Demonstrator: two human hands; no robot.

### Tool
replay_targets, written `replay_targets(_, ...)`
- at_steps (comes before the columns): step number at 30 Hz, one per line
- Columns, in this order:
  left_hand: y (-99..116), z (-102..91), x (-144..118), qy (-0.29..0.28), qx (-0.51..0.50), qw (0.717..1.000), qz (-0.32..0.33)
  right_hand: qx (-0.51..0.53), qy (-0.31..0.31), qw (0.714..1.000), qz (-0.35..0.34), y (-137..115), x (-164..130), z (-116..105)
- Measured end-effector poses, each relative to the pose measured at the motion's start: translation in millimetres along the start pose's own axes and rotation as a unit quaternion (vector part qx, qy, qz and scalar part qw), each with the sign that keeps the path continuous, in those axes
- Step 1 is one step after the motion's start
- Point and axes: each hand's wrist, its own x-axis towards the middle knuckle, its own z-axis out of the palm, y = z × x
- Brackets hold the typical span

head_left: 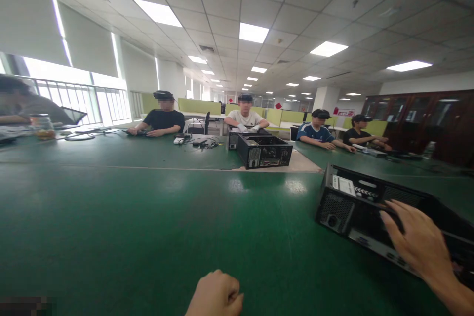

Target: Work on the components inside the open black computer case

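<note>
A black computer case [335, 212] lies on its side at the right of the green table, its upper side uncovered. Inside it, a white label shows on the power supply [343, 184]. My right hand [418, 237] grips the case's near upper rim, fingers over the edge and thumb on the rear panel side. The case's far right end runs partly behind my hand and wrist. Low in the middle, my left hand [216, 295] is curled into a fist above the table, apart from the case. No object sticks out of it.
Across the green table [155, 227], another open computer case [264, 150] stands before a person in white gloves [246, 116]. Cables [202, 143] lie left of it. Other people sit around the far side. A glass jar [43, 127] stands at the far left.
</note>
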Motion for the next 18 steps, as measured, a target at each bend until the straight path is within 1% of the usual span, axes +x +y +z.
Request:
replay_targets(1, -0.6, 0.1, 0.2, -0.004, -0.002, 1.0, -0.003, -0.03, -0.043, 0.999, 0.011, 6.0, 11.0, 11.0)
replay_targets(2, -1.0, 0.2, 0.3, -0.009, -0.007, 1.0, -0.006, -0.062, -0.071, 0.995, 0.037, 8.8, 19.9, 20.8)
replay_targets(3, -1.2, 0.1, 0.0, -0.015, -0.013, 1.0, -0.01, -0.09, -0.09, 0.989, 0.077, 9.2, 26.9, 28.6)
replay_targets(5, -1.1, -0.4, -0.9, -0.018, -0.032, 0.999, -0.015, -0.122, -0.109, 0.975, 0.151, 7.5, 35.5, 37.5)
replay_targets(7, -0.4, -2.4, -1.5, -0.005, -0.056, 0.998, -0.02, -0.111, -0.138, 0.967, 0.184, 6.2, 38.8, 38.7)
replay_targets(9, 1.4, -8.0, -0.3, 0.019, -0.083, 0.996, -0.019, -0.078, -0.183, 0.957, 0.213, 4.0, 38.6, 35.2)
replay_targets(10, 3.1, -12.9, 1.5, 0.031, -0.095, 0.995, -0.013, -0.065, -0.198, 0.95, 0.234, 0.7, 37.5, 32.2)
replay_targets(12, 9.3, -28.3, 8.2, 0.06, -0.113, 0.992, 0.014, -0.055, -0.195, 0.944, 0.259, -13.3, 33.1, 24.0)
replay_targets(13, 14.4, -39.1, 12.9, 0.076, -0.119, 0.989, 0.036, -0.058, -0.184, 0.949, 0.25, -24.6, 29.7, 18.5)
replay_targets(15, 30.2, -66.2, 24.3, 0.109, -0.123, 0.982, 0.09, -0.076, -0.163, 0.961, 0.208, -54.8, 20.0, 4.6)
replay_targets(18, 68.3, -114.4, 42.1, 0.158, -0.098, 0.969, 0.164, -0.072, -0.129, 0.984, 0.102, -111.5, -4.6, -21.9)
